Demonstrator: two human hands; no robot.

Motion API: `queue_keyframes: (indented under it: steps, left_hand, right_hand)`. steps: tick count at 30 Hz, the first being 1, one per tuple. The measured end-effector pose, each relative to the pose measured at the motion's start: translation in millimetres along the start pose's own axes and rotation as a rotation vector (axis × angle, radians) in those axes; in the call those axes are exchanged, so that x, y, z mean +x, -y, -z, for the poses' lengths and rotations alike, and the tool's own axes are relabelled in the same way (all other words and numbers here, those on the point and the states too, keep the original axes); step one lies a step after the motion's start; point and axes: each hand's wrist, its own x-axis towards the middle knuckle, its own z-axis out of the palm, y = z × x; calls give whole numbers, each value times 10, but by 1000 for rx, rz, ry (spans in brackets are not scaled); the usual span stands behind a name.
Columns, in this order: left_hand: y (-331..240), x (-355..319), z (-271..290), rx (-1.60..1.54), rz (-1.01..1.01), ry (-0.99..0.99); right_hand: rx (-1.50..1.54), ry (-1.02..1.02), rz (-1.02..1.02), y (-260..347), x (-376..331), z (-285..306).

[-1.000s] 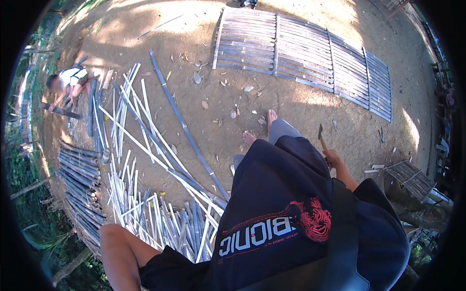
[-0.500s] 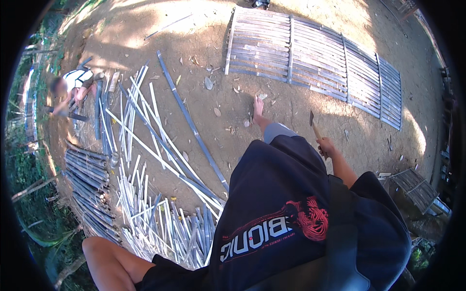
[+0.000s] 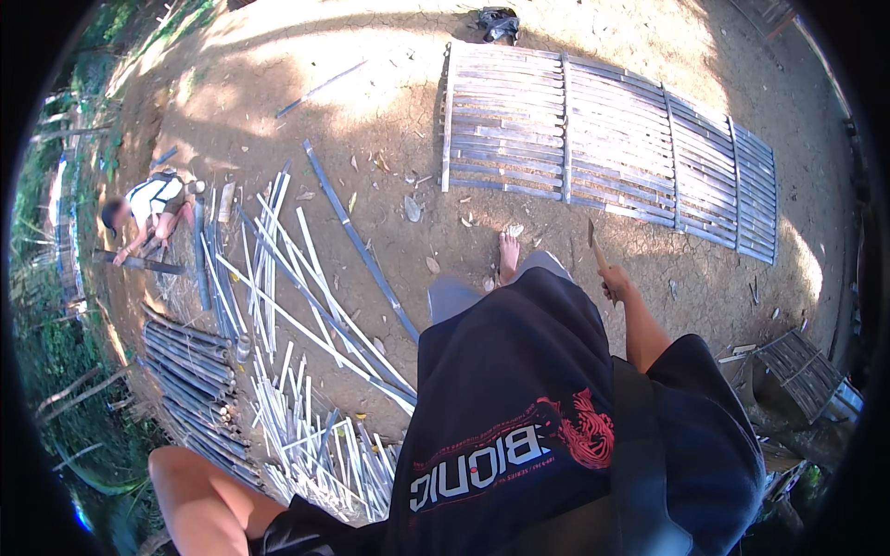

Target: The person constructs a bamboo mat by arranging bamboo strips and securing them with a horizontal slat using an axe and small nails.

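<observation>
My right hand (image 3: 614,281) is closed round the pale wooden handle of a knife (image 3: 594,242). Its dark, narrow blade points away from me, over bare soil. Just beyond the tip is a large panel of bamboo slats (image 3: 612,139), joined by several crosspieces and lying flat on the ground. The knife does not touch it. Of my left side only the bent arm (image 3: 209,496) shows at the lower left; the hand itself is out of the picture.
To the left lie long split bamboo strips (image 3: 320,306), a dark bamboo length (image 3: 348,218) and stacked poles (image 3: 190,366). A person (image 3: 153,208) crouches there with a hand on a dark pole. A black bag (image 3: 499,25) lies beyond the panel; a small slatted structure (image 3: 799,373) stands right.
My view has shifted, so the panel and strips sit lower and the black bag shows more fully. A second leg now shows in front of me. The knife stays in my right hand.
</observation>
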Motion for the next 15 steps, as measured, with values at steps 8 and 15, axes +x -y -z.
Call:
queue_keyframes:
  steps: [8, 15]
  left_hand:
    - [1690, -730, 585, -232, 348, -671]
    - [5079, -2387, -1819, -1265, 1178, -1489]
  right_hand:
    - [49, -28, 109, 1168, -67, -295]
    - [127, -211, -168, 602, -41, -526]
